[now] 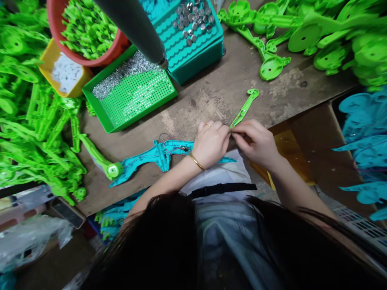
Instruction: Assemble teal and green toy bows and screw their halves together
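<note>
I have two hands over one slim green piece (244,108), whose near end meets my fingertips above the wooden table (193,106). My left hand (211,140) and my right hand (256,141) are both drawn narrow, fingers bent and tips together; they hide that end, so I cannot tell whether either one is closed on it or on something smaller. One turquoise part (145,158) with thin wires lies under my left wrist, which covers some of it, and one green arm-like part (112,170) sits at its far left tip. Beyond are four containers: one red bowl (54,30) of small green pieces, one yellow tub (45,60) of white bits, one green perforated basket (130,125) of metal pieces and one teal tray (199,60) with round metal pieces, all too many to count. One dark tool (133,30) hangs across the basket's corner and the tray's edge. Heaps of green parts crowd both sides, turquoise parts (367,141) sit at far right, and my dark hair (151,249) blocks the bottom.
</note>
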`<state>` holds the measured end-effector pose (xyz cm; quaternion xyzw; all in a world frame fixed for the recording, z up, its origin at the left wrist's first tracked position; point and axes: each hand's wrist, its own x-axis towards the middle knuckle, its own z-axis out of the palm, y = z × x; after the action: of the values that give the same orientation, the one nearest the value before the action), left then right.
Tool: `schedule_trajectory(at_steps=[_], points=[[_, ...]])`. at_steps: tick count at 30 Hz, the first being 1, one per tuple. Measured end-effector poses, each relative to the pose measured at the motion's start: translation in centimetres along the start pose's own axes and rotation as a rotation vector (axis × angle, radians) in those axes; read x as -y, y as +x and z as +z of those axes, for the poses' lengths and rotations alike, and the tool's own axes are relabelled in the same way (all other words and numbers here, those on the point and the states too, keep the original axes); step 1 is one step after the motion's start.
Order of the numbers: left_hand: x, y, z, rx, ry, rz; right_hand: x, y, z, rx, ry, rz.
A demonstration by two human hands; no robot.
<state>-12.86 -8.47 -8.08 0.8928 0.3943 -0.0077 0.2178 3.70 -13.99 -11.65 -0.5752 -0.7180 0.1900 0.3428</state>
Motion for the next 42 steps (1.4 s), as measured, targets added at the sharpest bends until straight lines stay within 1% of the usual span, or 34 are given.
schedule_trajectory(at_steps=[4, 11, 18, 22, 25, 29, 32, 38, 40, 42], points=[[0.1, -0.2, 0.2, -0.005, -0.042, -0.019, 0.0, -0.2, 0.2, -0.002, 0.017, 0.012], [0.5, -0.9, 1.1, -0.099, -0.122, -0.024, 0.4, -0.6, 0.7, -0.043, 0.032, 0.039], [0.7, -0.8, 1.1, -0.09, -0.155, -0.035, 0.3, -0.6, 0.7, -0.035, 0.028, 0.056], [0.7, -0.8, 1.0, -0.073, -0.18, -0.053, 0.2, -0.4, 0.7, -0.001, 0.048, 0.086], [0.5, -1.2, 1.1, -0.101, -0.184, -0.075, 0.4, -0.4, 0.7, 0.036, -0.024, 0.088], [0.2, -2.2, 1.4, -0.15, -0.096, -0.119, 0.8, -0.4, 0.9, 0.077, -0.191, 0.067], [0.1, -2.8, 2.0, -0.191, -0.045, -0.139, 1.0, -0.5, 1.0, 0.064, -0.268, 0.029], [0.1, -3.2, 3.0, -0.274, 0.009, -0.094, 1.3, -0.8, 1.3, -0.021, -0.298, -0.02], [0.1, -3.1, 3.1, -0.304, 0.01, -0.075, 1.3, -0.8, 1.4, -0.024, -0.289, -0.017], [0.2, -3.0, 3.2, -0.306, -0.008, -0.058, 1.4, -0.7, 1.3, 0.002, -0.297, -0.012]])
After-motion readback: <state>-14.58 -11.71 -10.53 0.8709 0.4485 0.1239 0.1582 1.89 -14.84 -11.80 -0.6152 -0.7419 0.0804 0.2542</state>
